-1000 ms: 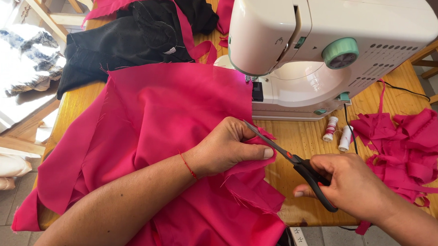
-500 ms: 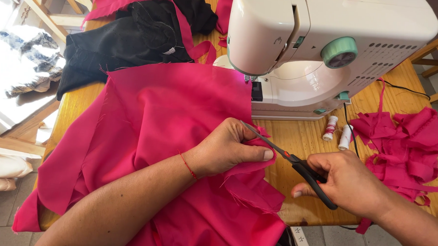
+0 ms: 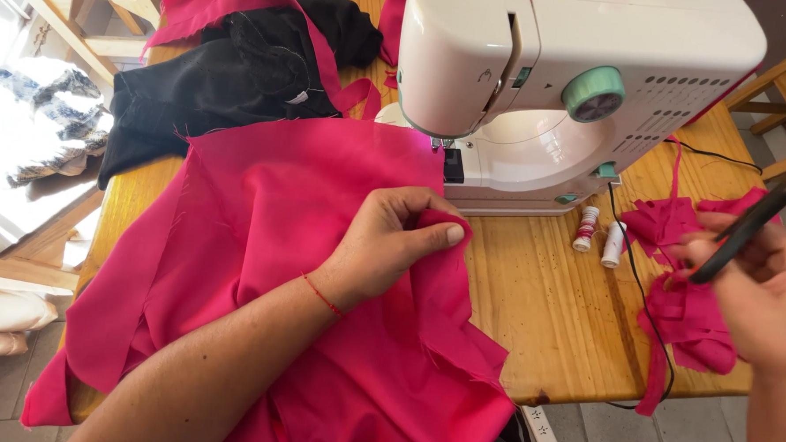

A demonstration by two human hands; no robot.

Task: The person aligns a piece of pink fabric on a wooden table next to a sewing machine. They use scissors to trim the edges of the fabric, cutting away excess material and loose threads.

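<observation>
The scissors could snag or nick the pink scraps if the right hand swings low. That hand's grip is closed round the scissors. The left hand pinches an edge of the pink cloth spread on the worktop, beside the sewing machine.

Matt, finely woven pink cloth with frayed edges bunches under the left fingers; beyond them stands a glossy white plastic sewing machine (mint dial), on a varnished, smooth wooden table.
</observation>
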